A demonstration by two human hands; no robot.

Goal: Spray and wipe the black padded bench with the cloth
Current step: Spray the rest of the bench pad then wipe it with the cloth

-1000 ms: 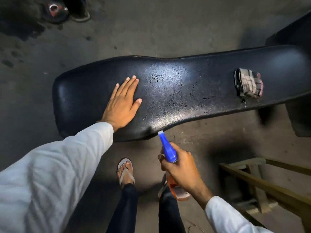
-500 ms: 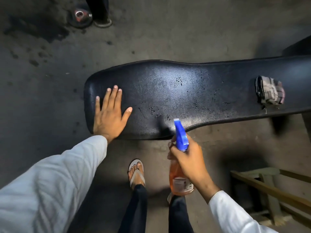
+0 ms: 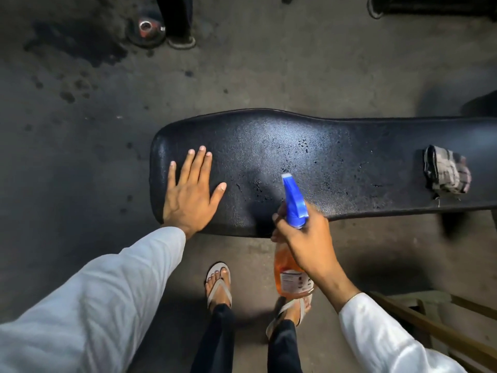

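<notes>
The black padded bench [image 3: 349, 135] runs left to right across the middle, speckled with wet droplets at its centre. My left hand [image 3: 191, 195] lies flat on its left end, fingers spread, holding nothing. My right hand [image 3: 304, 238] grips a spray bottle [image 3: 291, 265] of orange liquid by the neck at the bench's near edge; its blue nozzle points over the padding. A folded checked cloth [image 3: 446, 170] rests on the bench at the right, apart from both hands.
Concrete floor [image 3: 80, 146] with dark stains at the upper left. A round weight plate [image 3: 146, 29] and another person's foot [image 3: 181, 41] lie beyond the bench. A wooden frame [image 3: 430, 324] stands at the lower right. My sandalled feet are below the bench.
The view has shifted so the bench sits further right and lower. My left hand slid to the bench's left end. My right hand raised the bottle up over the bench's near edge.
</notes>
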